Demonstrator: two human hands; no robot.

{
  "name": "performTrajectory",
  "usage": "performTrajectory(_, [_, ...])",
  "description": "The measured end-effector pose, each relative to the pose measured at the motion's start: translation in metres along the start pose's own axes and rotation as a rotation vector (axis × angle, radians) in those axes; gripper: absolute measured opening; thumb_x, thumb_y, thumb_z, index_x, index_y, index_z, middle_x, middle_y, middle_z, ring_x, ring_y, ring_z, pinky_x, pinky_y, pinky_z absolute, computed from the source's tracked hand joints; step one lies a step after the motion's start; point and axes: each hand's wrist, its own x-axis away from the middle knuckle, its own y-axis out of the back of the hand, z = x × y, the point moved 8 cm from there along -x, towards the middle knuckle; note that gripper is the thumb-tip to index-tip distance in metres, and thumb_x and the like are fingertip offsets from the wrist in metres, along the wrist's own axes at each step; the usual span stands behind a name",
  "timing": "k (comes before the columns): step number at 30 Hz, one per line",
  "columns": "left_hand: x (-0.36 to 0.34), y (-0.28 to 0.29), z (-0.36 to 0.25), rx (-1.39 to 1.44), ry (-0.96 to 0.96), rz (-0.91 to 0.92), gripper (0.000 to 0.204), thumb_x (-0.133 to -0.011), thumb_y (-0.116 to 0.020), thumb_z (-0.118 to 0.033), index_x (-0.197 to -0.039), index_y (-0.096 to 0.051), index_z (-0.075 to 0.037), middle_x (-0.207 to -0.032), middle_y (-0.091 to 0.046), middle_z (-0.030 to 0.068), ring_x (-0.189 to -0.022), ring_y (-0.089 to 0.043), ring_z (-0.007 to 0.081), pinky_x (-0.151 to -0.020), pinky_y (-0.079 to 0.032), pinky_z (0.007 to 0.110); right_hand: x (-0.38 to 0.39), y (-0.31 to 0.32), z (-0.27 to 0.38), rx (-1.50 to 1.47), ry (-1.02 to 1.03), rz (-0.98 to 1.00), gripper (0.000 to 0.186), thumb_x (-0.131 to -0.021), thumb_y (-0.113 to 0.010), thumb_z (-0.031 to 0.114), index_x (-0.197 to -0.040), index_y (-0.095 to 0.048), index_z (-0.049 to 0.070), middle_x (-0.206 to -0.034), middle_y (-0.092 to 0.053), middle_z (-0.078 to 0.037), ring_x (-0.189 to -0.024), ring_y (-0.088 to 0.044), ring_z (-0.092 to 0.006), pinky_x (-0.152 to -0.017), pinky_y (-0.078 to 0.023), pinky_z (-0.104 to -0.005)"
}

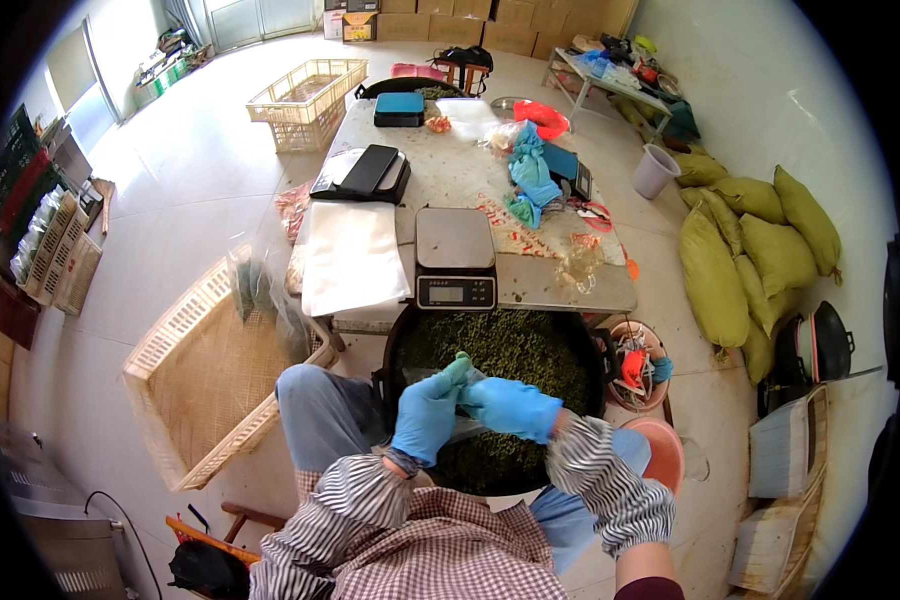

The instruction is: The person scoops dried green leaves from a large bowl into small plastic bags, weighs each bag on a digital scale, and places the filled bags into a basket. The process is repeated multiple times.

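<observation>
My left hand (426,416) and my right hand (515,407), both in blue gloves, meet in front of me. Between them they grip a clear plastic bag (464,430); its outline is faint and I cannot tell what is in it. Below is a wide black pan (608,358) of green leafy material (515,345). Just beyond the pan, a digital scale (455,240) rests at the table's near edge with a bare metal plate. To its left lies a stack of flat plastic bags (353,262).
A cream crate (175,345) with a filled clear bag (260,290) stands left of my knee. Farther along the table (440,165) are a phone (368,169), more scales and a blue cloth (532,175). Baskets and green sacks (715,280) stand right.
</observation>
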Motion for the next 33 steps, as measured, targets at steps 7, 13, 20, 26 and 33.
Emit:
performTrajectory(7, [-0.102,0.008,-0.143,-0.075,0.071,0.213,0.038,-0.095,-0.069,-0.016,-0.133,-0.068,-0.019,-0.092,-0.077,0.0011,-0.057,-0.059,0.0056,-0.051,-0.049,0.021,0.153,0.135,-0.007,-0.875,0.01,-1.015,0.032,-0.104,-0.057,0.016,-0.131,-0.064,0.0,-0.121,-0.071,-0.014,-0.1,-0.07,-0.0193,-0.084,-0.058,-0.0325])
performTrajectory(13, [-0.21,-0.038,-0.234,-0.585,-0.865,0.243,0.034,-0.095,-0.063,-0.016,-0.128,-0.071,-0.021,-0.094,-0.076,0.0083,-0.073,-0.072,0.02,-0.068,-0.057,0.035,0.167,0.014,-0.143,-1.052,-0.282,-1.034,0.031,-0.103,-0.06,0.015,-0.13,-0.065,0.002,-0.112,-0.072,-0.007,-0.089,-0.068,-0.0133,-0.077,-0.056,-0.0254])
performTrajectory(20, [-0.224,-0.053,-0.14,-1.38,-0.671,0.491,0.039,-0.101,-0.056,-0.016,-0.136,-0.065,-0.032,-0.104,-0.074,0.0112,-0.083,-0.073,0.0272,-0.083,-0.059,0.038,0.126,-0.059,-0.133,-0.35,-0.449,-0.955,0.04,-0.095,-0.065,0.021,-0.133,-0.064,0.007,-0.129,-0.066,-0.018,-0.117,-0.063,-0.0363,-0.102,-0.05,-0.0415])
performTrajectory(26, [-0.181,-0.04,-0.102,-0.91,-0.711,0.318,0.043,-0.104,-0.046,-0.009,-0.141,-0.06,-0.024,-0.111,-0.074,0.0124,-0.092,-0.073,0.0242,-0.084,-0.058,0.034,0.092,-0.082,-0.078,0.337,-0.461,-0.508,0.066,-0.084,-0.076,0.042,-0.141,-0.057,0.016,-0.148,-0.046,-0.017,-0.129,-0.044,-0.0445,-0.104,-0.041,-0.0559])
performTrajectory(33, [-0.14,0.059,-0.056,-0.111,-0.231,-0.082,0.035,-0.098,-0.061,-0.001,-0.13,-0.07,-0.011,-0.112,-0.076,0.0058,-0.075,-0.066,0.0094,-0.068,-0.057,0.026,0.1,-0.075,-0.102,0.048,-0.455,-0.727,0.022,-0.087,-0.072,0.022,-0.107,-0.071,0.012,-0.125,-0.063,-0.006,-0.113,-0.058,-0.0315,-0.092,-0.05,-0.0457])
